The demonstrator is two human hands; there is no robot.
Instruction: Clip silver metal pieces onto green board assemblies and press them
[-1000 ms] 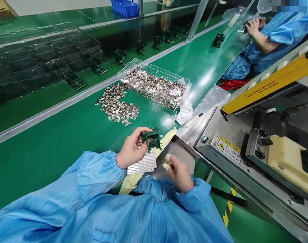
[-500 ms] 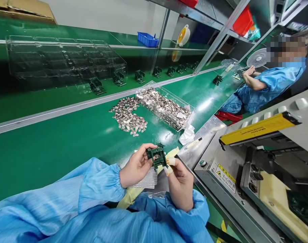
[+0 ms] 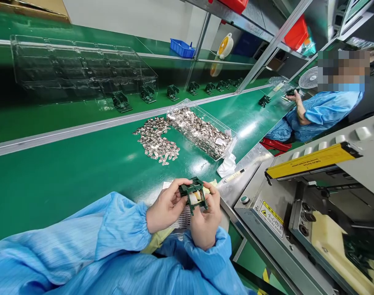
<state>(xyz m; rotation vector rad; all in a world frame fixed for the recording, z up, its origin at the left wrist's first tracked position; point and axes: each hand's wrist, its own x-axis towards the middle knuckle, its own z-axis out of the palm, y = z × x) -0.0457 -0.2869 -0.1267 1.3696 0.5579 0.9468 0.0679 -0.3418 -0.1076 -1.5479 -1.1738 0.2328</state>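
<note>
A dark green plastic frame (image 3: 192,190) is held between both hands near my body. My left hand (image 3: 167,205) pinches its left side with thumb and fingers. Around its right side my right hand (image 3: 206,219) is closed, and pale finger coverings show through the frame's opening. Below the hands lies a gridded silvery sheet (image 3: 183,219), partly hidden. Beyond them, a loose pile of small metal pieces (image 3: 157,141) lies on the green table (image 3: 91,176), beside a clear tray (image 3: 232,143) full of similar pieces.
Several green frames (image 3: 147,94) line the back ledge beside clear plastic trays (image 3: 82,69). A white cloth (image 3: 227,165) and a marker (image 3: 234,176) lie right of my hands. A machine (image 3: 266,213) stands at the right. Another person in blue (image 3: 325,108) sits beyond it.
My right hand has moved left and upward, with its fingers now around and behind the green frame. The frame has turned slightly. The other person's hand has opened and shifted.
</note>
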